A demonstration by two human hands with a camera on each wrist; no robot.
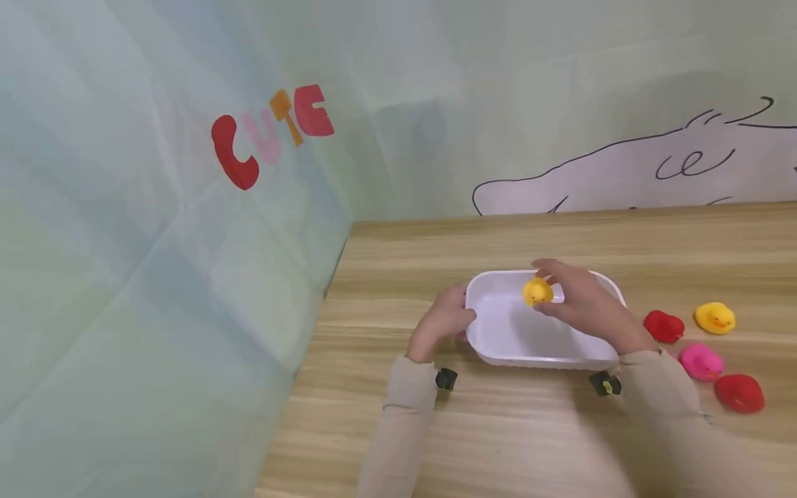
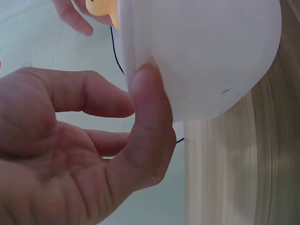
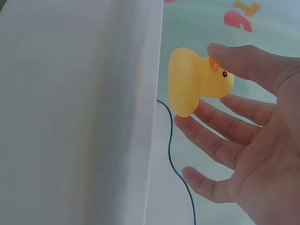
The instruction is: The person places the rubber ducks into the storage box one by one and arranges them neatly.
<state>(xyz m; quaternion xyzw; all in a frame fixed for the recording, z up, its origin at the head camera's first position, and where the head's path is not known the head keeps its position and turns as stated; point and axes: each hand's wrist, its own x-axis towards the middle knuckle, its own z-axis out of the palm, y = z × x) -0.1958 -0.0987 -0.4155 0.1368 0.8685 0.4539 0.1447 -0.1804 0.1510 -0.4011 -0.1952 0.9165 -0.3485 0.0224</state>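
A white rectangular basin [image 1: 510,332] with rounded corners stands on the wooden table. My left hand [image 1: 445,316] grips its left end, and the left wrist view shows the thumb and fingers pinching the wall near the rim. Over the basin, my right hand [image 1: 582,301] holds a small yellow rubber duck [image 1: 537,292]. In the right wrist view the thumb lies at the duck's [image 3: 185,84] head and beak, the fingertips on its other side; it is above the rim there.
Right of the basin lie several more rubber ducks: a red one [image 1: 664,326], a yellow one [image 1: 715,318], a pink one [image 1: 701,362] and another red one [image 1: 739,393]. Printed cloth [image 1: 411,138] hangs behind the table [image 1: 398,249] and along its left side.
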